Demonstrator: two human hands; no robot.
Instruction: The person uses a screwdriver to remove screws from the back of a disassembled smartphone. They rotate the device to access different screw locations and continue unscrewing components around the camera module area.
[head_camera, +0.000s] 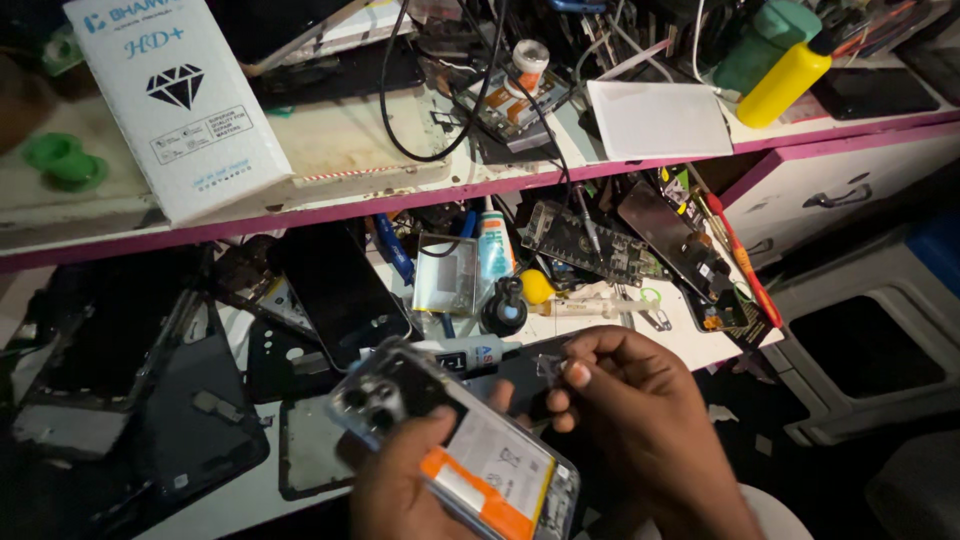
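Left hand (400, 480) grips opened phone (455, 445); right hand (625, 400) pinches small part (549, 367).

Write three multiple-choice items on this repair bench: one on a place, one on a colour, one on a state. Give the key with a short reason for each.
1. Where does the white box lie?
A. on the upper shelf, at the left
B. on the floor
C. in the right hand

2. What colour is the squeeze bottle at the upper right?
A. red
B. yellow
C. black

3. In what state is the phone held by the left hand?
A. closed, screen lit
B. wrapped in foil
C. opened, its battery and camera lenses showing

Key:
1 A, the box leans on the pink-edged shelf left of the cables.
2 B, its body is plain yellow with a dark cap.
3 C, the inside shows, with an orange strip across the battery, while the right hand pinches a small part just above it.
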